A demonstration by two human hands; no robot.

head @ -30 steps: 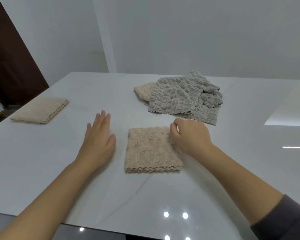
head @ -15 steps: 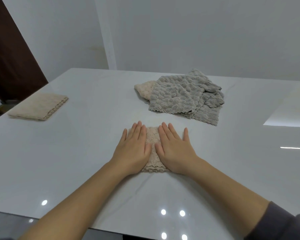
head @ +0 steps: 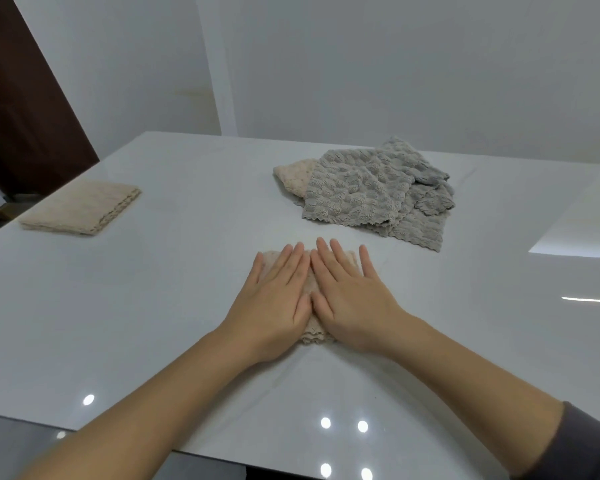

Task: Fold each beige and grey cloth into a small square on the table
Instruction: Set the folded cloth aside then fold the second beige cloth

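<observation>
Left hand point(head: 274, 306) and right hand point(head: 350, 299) lay side by side, fingers straight, pressing flat on a folded beige cloth point(head: 315, 336) at the middle of the glossy white table point(head: 153, 306). Only the cloth's scalloped near hem and far corners showed. A rumpled pile of grey cloths point(head: 361, 192) sat beyond, apart from the fingertips. A second folded beige cloth point(head: 80, 211) lay well apart, by the left edge.
</observation>
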